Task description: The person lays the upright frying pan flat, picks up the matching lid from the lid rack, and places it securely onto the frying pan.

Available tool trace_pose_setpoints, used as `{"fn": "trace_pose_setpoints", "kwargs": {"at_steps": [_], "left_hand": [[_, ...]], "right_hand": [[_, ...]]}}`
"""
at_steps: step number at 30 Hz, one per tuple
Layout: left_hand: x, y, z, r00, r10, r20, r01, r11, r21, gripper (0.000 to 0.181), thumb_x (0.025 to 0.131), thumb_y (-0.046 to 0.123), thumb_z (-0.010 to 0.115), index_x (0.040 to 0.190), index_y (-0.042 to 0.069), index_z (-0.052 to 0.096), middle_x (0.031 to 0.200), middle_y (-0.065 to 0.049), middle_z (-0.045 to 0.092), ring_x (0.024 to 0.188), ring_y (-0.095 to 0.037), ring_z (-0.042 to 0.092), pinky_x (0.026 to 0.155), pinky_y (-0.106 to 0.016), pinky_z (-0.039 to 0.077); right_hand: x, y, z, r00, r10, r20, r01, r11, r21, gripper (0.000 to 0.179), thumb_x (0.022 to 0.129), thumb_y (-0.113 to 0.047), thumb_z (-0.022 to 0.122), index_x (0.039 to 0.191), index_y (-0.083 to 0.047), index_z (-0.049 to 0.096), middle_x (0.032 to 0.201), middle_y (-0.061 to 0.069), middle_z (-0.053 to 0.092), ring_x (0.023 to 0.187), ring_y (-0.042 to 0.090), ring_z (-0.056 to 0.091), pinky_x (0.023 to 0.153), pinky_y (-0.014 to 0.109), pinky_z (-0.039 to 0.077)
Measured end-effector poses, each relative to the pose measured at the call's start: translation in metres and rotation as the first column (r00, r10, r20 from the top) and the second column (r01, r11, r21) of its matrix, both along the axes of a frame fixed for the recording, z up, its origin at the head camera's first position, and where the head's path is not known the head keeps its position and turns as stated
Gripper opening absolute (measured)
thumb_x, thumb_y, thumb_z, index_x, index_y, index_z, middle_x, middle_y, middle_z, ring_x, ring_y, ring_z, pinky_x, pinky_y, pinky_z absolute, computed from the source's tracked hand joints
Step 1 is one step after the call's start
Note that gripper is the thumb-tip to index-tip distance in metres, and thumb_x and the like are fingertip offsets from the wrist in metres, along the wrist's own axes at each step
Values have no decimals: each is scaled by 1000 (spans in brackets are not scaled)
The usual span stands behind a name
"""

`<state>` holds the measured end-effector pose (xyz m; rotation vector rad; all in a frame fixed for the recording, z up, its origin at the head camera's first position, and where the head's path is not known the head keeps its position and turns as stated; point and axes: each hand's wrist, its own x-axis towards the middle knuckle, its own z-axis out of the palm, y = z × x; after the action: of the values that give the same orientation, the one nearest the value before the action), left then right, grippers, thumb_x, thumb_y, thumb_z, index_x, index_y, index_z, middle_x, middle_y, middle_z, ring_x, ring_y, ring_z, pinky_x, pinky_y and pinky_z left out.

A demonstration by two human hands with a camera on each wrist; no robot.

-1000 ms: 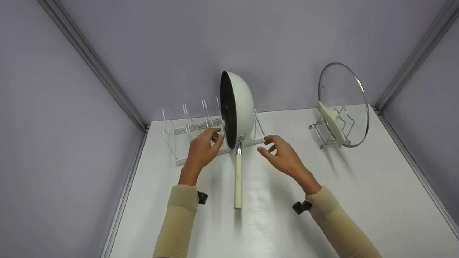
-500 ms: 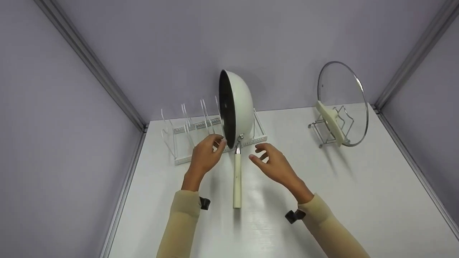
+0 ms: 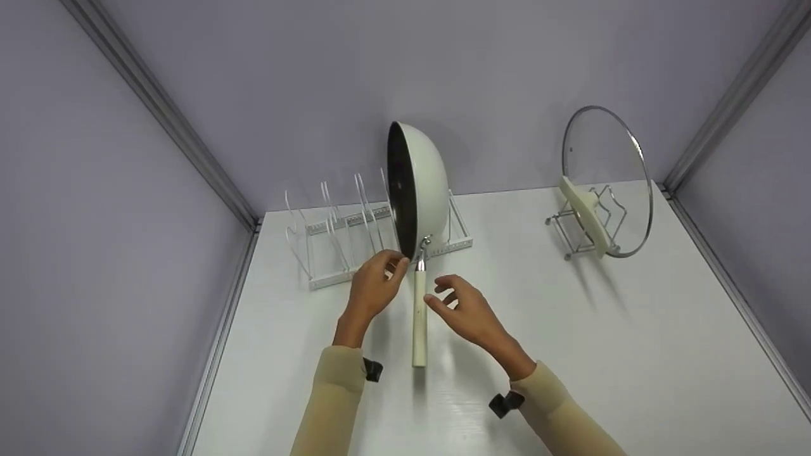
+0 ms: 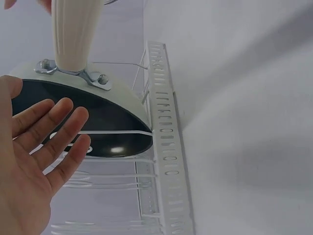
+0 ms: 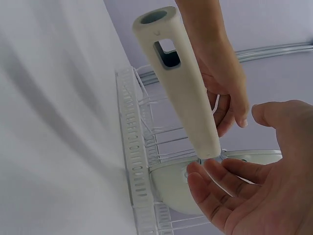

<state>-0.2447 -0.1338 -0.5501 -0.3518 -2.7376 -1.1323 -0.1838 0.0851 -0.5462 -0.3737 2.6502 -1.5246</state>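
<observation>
A white wok-shaped frying pan with a dark inside stands on its edge in a white wire rack. Its cream handle points toward me. My left hand is just left of the handle's base, below the pan's rim, fingers loosely bent and holding nothing. In the left wrist view the fingers spread in front of the pan's dark inside. On the handle's other side is my right hand, relaxed, its thumb overlapping the handle's edge in the head view. In the right wrist view the palm faces the handle, nothing gripped.
To the right, a glass lid with a metal rim and a cream knob leans in a small wire stand. Grey-lilac walls with metal rails enclose the white table on the left, back and right.
Both hands have drawn back toward me and closer together, from beside the pan's body to either side of the handle. The pan, rack and lid stay in place.
</observation>
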Motion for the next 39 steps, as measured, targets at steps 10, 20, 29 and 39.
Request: {"fn": "trace_pose_setpoints", "kwargs": {"at_steps": [10,20,29,39], "left_hand": [[5,7,-12,990,-33,137,21,996,86,38,109,47,57,123,15,72,116,-2,74,109,-20,70,96,-43,58],[8,16,-14,950,-93,299,20,971,238,54,109,55,50,135,12,68,121,-8,75,117,-25,69,106,-52,52],[8,20,-15,902,-159,402,14,940,341,61,109,56,48,140,5,64,124,-14,72,110,-23,68,94,-44,60],[16,28,-23,846,-253,470,56,917,394,51,105,53,57,126,7,62,104,-9,76,96,-21,73,93,-40,56]], "right_hand": [[9,-10,-15,999,19,42,-18,999,-33,53,103,-42,67,139,-3,60,125,14,70,101,26,72,86,47,60],[20,-24,-29,987,79,139,-71,996,-62,52,102,-44,67,133,-2,61,117,12,70,88,17,68,72,34,56],[29,-32,-36,967,143,209,-125,987,-97,57,99,-47,69,129,1,57,109,12,70,79,14,68,65,31,54],[34,-40,-42,930,163,329,-98,974,-205,62,97,-38,71,136,5,49,100,13,70,79,17,68,68,33,58]]}}
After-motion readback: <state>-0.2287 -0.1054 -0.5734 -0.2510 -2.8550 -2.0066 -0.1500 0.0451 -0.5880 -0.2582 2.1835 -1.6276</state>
